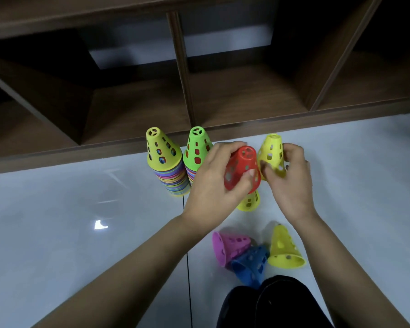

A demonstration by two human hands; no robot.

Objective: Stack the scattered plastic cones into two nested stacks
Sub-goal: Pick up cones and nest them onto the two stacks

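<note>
**Two cones in hand, two stacks by the shelf**

Grips a red cone (243,166) in the left hand (211,183), fingers and thumb curled round its wall, just right of the frame centre. Pinches a yellow cone (271,153) in the right hand (291,185), directly to the right of the red one; touching or only very near, cannot tell. Both cones tilted, narrow end up.

Just left of the hands, upright and side by side: a yellow-topped stack (162,159) and a green-topped stack (195,147), each with many coloured rims below the top cone. Right edge of the green-topped one covered by the left hand.

Under the hands, a second yellow cone (250,202), mostly hidden. Lower right of centre, lying on their sides and close together: a pink cone (230,247), a blue cone (251,263) and a third yellow cone (284,247); pink and blue touching.

Beneath all of it, a glossy pale grey floor (57,221) with a dark seam (187,256) and a bright light reflection (101,224). Across the upper half, a dark brown wooden shelf unit (140,102) with open compartments. At the bottom edge, a dark-clothed knee (270,304), cut off by the frame and hiding part of the blue cone's mouth.
</note>
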